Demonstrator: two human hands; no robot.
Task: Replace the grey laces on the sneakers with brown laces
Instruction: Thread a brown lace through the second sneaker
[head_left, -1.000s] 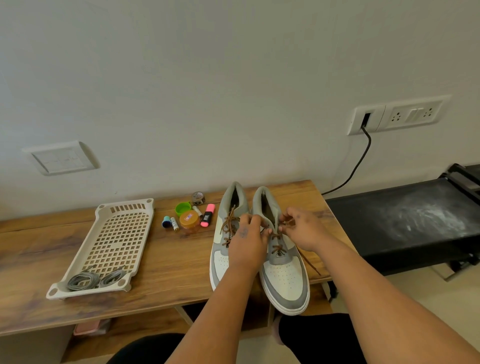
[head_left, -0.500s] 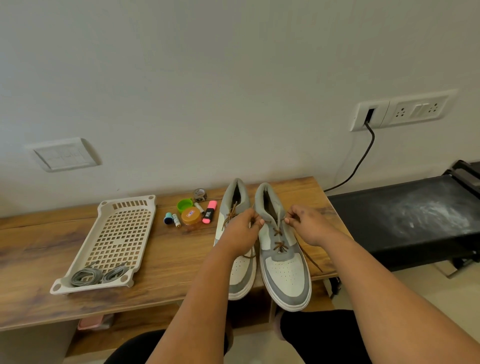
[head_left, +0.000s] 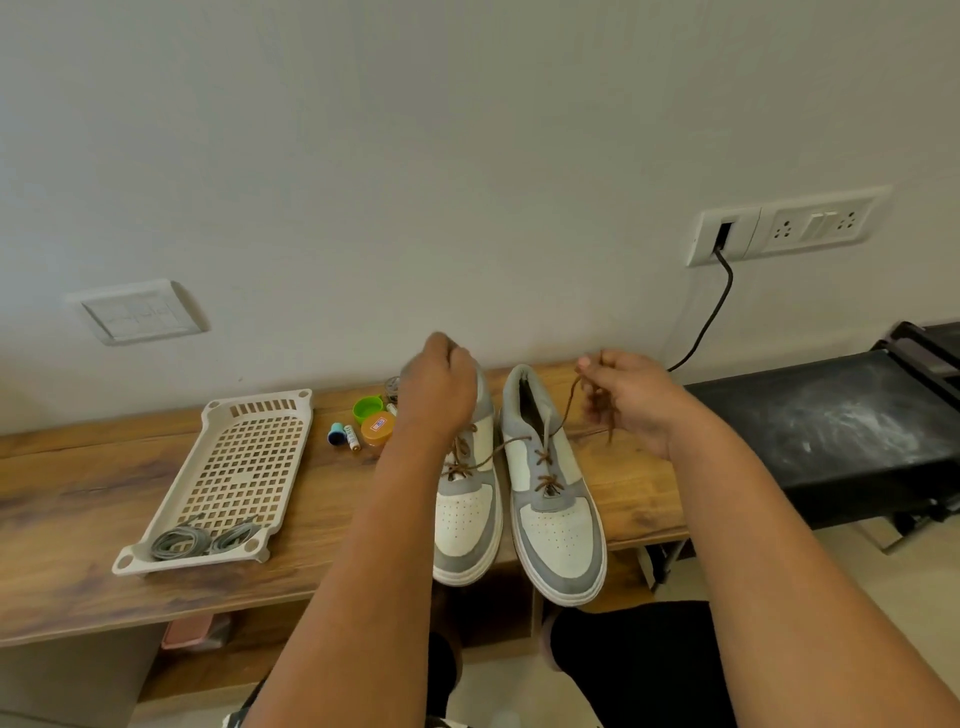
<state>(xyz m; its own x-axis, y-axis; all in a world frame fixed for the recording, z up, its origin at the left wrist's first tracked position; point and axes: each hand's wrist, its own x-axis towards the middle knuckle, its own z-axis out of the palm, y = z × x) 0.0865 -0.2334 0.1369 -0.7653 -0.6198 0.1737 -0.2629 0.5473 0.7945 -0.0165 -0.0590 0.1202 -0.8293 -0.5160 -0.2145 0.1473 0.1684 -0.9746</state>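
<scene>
Both hands are raised above the heels of two grey-and-white sneakers that stand side by side on a wooden table. The right hand pinches one end of the brown lace, which runs taut from its fingers down to the upper eyelets of the right sneaker; a loose tail hangs below the palm. The left hand is clenched with its back to the camera, over the left sneaker; the lace's other strand runs toward it, but the grasp itself is hidden, so I cannot tell what it holds. Both shoes carry brown lacing.

Left of the left hand lie a green cap, an orange-lidded jar whose label is too small to read, and a small battery. Further left sits a perforated cream tray, with the grey laces coiled at its near end
</scene>
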